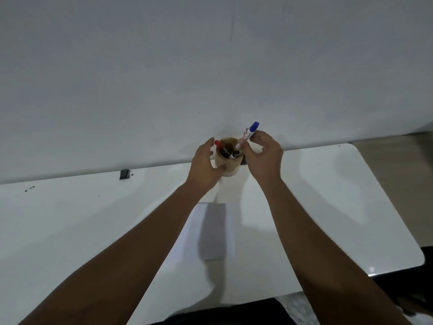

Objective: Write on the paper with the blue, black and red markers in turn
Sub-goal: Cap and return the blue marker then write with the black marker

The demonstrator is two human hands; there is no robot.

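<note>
Fingers of the right hand (263, 158) pinch the blue marker (248, 135) at the pen cup (228, 164), steadied by the left hand (206, 167); the red marker (219, 145) remains inside, and the paper (210, 231) appears blank.

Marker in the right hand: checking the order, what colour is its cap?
Blue; the marker cap shows clearly in the head view, above the right hand.
</note>
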